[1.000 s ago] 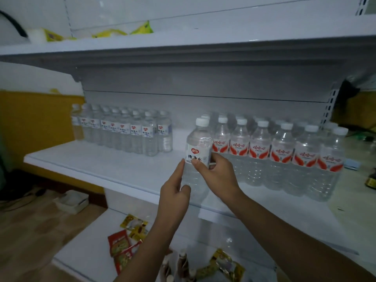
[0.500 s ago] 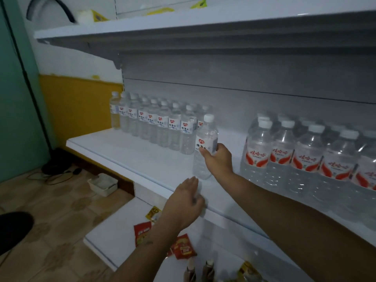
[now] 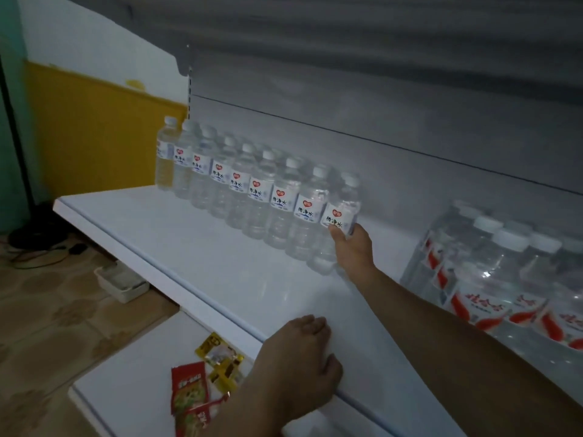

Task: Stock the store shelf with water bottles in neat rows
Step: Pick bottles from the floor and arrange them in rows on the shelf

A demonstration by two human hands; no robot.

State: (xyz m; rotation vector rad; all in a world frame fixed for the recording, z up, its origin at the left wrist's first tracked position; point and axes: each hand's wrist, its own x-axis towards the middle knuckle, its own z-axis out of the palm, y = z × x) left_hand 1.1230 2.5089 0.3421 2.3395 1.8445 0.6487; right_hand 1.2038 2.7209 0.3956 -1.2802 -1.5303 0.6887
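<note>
A person's right hand (image 3: 351, 247) reaches across a white metal store shelf (image 3: 195, 263), its thumb and fingers wrapped round the lower body of a clear plastic water bottle with a white cap and a white label bearing a red heart (image 3: 339, 225). That bottle stands at the right end of a front row of matching clear bottles (image 3: 252, 193), touching its neighbour, with its base at or just above the shelf; which one is hard to tell. More caps show behind the row, so at least a second row stands at the back. The left hand (image 3: 303, 351) rests on the shelf's front edge, fingers loosely curled over it and holding nothing. Further right, apart from the row, stands a group of larger clear bottles with red and white labels (image 3: 504, 279). Bare shelf lies in front of both groups, so the stocking looks partly done, with front rows likely still to add.
</note>
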